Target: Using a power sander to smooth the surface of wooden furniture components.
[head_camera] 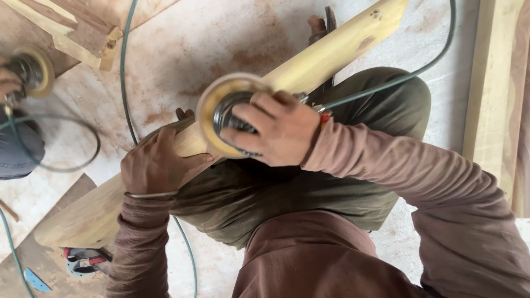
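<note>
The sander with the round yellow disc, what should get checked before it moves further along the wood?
1. Right hand grips the sander firmly: ok.
2. Left hand steadies the long wooden plank, apart from the disc: ok.
3. Green cord stays behind the disc: ok.
4. Plank rests across the lap: ok, though clamping cannot tell.
5. The other person's sander at the left edge keeps its distance: ok.
6. Disc spinning: cannot tell.

Pale wooden plank [309, 69], slanted under disc sander [223, 113]
</note>
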